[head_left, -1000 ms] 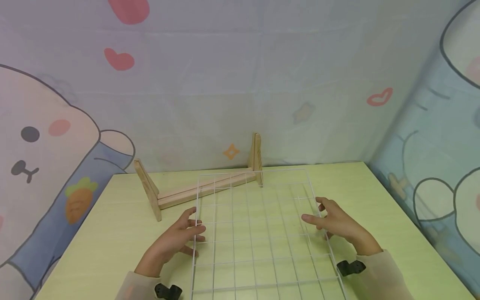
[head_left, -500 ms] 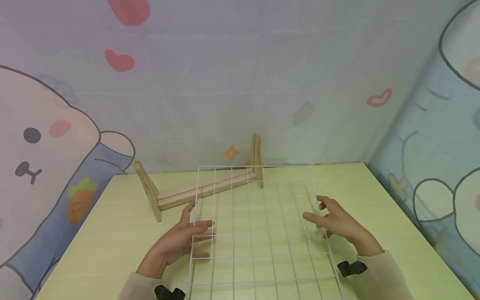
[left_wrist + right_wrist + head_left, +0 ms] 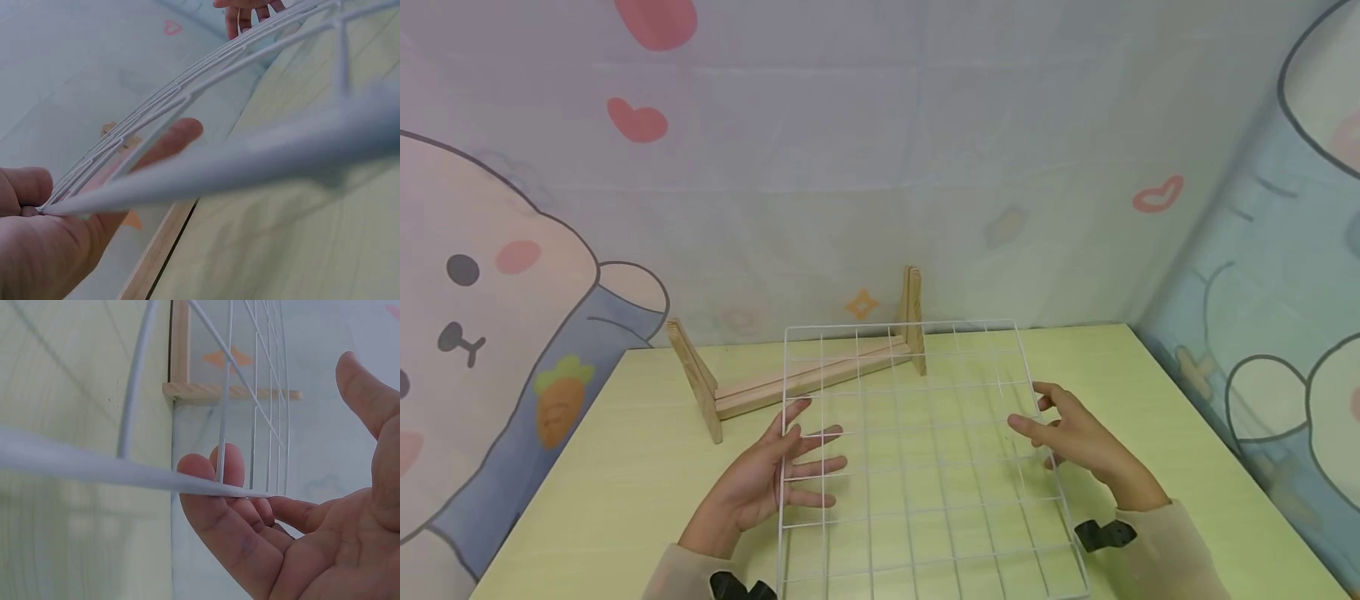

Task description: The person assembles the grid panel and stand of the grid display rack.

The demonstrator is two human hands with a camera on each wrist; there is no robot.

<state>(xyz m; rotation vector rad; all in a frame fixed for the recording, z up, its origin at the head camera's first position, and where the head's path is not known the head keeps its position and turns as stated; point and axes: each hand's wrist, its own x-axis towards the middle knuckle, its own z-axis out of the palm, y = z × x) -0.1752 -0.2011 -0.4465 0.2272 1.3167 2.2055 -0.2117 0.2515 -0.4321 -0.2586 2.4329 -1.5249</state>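
Note:
A white wire grid panel [image 3: 917, 467] is raised over the table, in front of a wooden stand. My left hand [image 3: 760, 479] supports its left edge, with straight, spread fingers reaching beneath the grid. In the left wrist view the edge wire [image 3: 250, 169] runs into the crook by the thumb. At the right edge, my right hand [image 3: 1086, 442] holds the frame wire. The right wrist view shows its fingers [image 3: 228, 531] curled round that wire from below, while the thumb stands away from it. The wooden stand [image 3: 812, 379] has two upright ends joined by a long bar.
The pale yellow table [image 3: 610, 500] ends at a cloth backdrop [image 3: 820, 200] printed with cartoon figures. More patterned cloth [image 3: 1262, 275] hangs along the right side. Part of the stand's bar shows through the grid.
The far edge of the grid has risen, and its left side has shifted slightly left. My left hand has turned, its fingers spreading farther under the grid. My right hand has lifted slightly.

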